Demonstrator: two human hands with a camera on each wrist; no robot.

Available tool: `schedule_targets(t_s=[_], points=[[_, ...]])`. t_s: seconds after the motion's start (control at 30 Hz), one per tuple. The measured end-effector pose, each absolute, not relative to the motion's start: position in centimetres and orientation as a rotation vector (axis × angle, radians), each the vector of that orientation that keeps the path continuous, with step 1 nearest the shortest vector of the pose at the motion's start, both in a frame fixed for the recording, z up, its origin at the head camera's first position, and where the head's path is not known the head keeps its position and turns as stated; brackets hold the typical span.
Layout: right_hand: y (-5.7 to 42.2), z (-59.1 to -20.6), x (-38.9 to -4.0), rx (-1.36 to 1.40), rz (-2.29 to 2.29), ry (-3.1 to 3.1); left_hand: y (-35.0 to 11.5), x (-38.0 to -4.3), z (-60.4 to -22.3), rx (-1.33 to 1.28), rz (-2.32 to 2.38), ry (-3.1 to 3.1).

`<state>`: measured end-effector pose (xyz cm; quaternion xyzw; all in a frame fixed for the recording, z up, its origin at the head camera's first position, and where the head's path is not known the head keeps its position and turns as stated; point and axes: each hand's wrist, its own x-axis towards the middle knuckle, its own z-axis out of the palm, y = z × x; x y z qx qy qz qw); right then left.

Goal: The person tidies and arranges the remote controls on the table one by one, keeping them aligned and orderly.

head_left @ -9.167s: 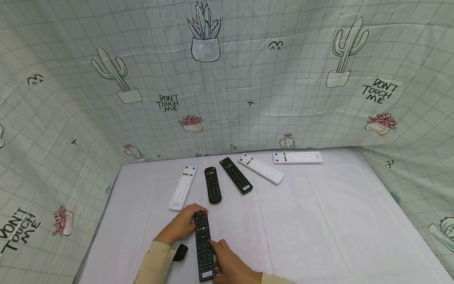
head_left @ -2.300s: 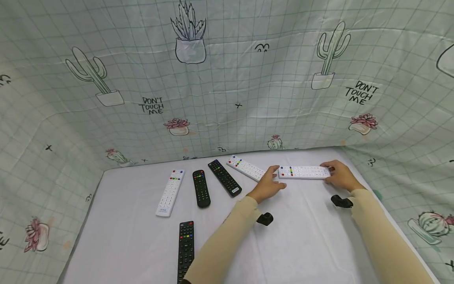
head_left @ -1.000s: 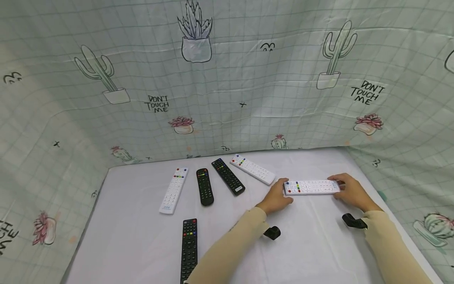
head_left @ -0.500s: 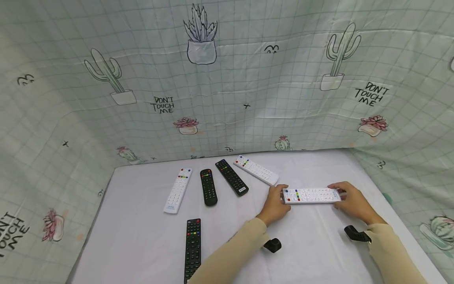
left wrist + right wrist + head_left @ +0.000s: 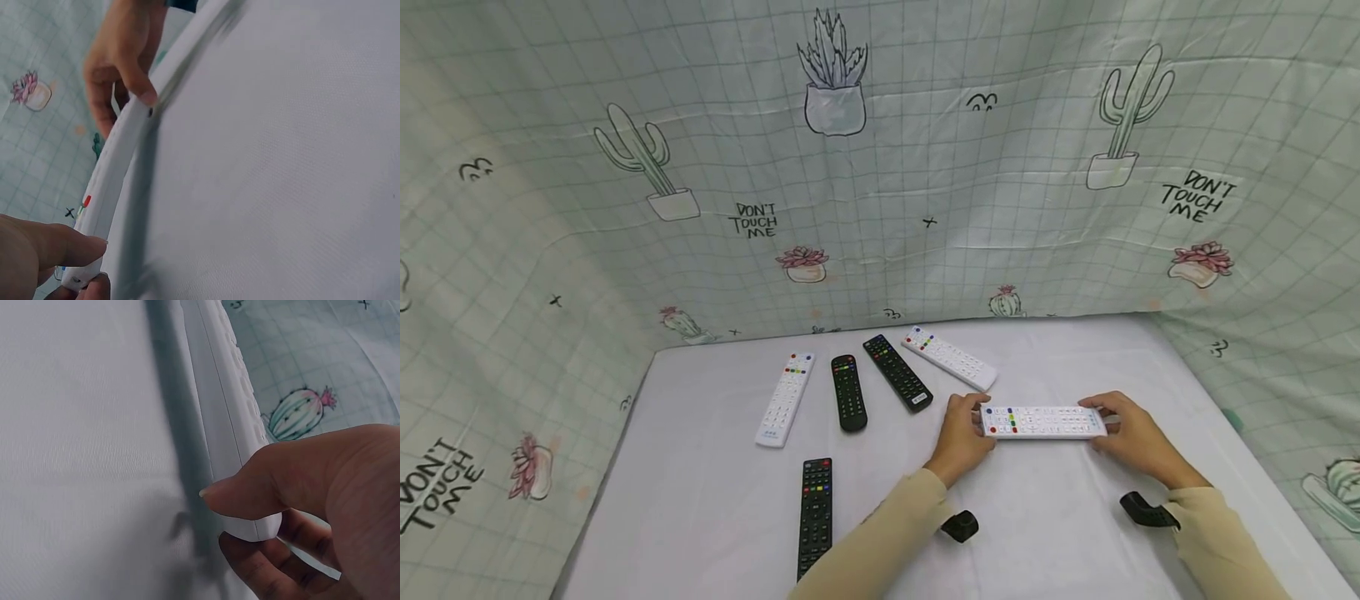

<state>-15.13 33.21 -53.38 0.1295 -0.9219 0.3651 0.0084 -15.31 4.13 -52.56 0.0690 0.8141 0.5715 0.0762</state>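
A white remote control (image 5: 1043, 422) with coloured buttons at its left end lies crosswise between my hands in the head view, its buttons up. My left hand (image 5: 961, 442) grips its left end, thumb on the near side and fingers at the end and far edge. At the other end my right hand (image 5: 1131, 433) pinches it between thumb and fingers. The left wrist view has the remote's long white side (image 5: 111, 187) standing over a shadow on the cloth. In the right wrist view, the thumb (image 5: 240, 497) presses the side near the end.
Left of my hands lie a white remote (image 5: 786, 400), a rounded black remote (image 5: 848, 393), a slanted black remote (image 5: 898, 372) and a slanted white remote (image 5: 950, 358). A long black remote (image 5: 816, 508) lies nearer, partly behind my left sleeve. A patterned cloth (image 5: 895, 167) rises behind.
Earlier both hands held the long black remote at the front left. They since moved to the white remote at the back right and brought it nearer, lately slightly left against the other remotes.
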Motion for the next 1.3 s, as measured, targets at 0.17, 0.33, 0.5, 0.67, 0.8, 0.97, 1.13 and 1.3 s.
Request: schedule_targets(t_s=[0.17, 0.33, 0.5, 0.67, 0.8, 0.97, 1.13, 1.3], points=[[32.0, -52.8, -14.8, 0.426, 1.176, -2.871, 3.1, -15.0, -52.5, 0.192, 1.722, 2.466], [31.0, -52.4, -14.6, 0.457, 1.203, -2.878, 2.0, -14.7, -52.2, 0.168, 1.74, 2.467], [29.9, -52.0, -14.3, 0.486, 1.212, -2.871, 0.8, -14.3, -52.0, 0.169, 1.732, 2.478], [28.7, -51.9, -13.9, 0.519, 1.242, -2.859, -0.8, -13.6, -51.7, 0.162, 1.692, 2.458], [27.6, -51.7, -13.6, 0.563, 1.252, -2.848, -2.3, -13.2, -51.5, 0.175, 1.659, 2.462], [26.1, -51.4, -13.3, 0.609, 1.28, -2.849, -4.1, -12.7, -50.8, 0.186, 1.614, 2.487], [24.8, -51.1, -12.9, 0.656, 1.319, -2.831, -5.8, -12.1, -50.2, 0.194, 1.574, 2.505], [23.4, -51.0, -12.5, 0.689, 1.348, -2.824, -7.6, -11.5, -49.7, 0.168, 1.552, 2.49]])
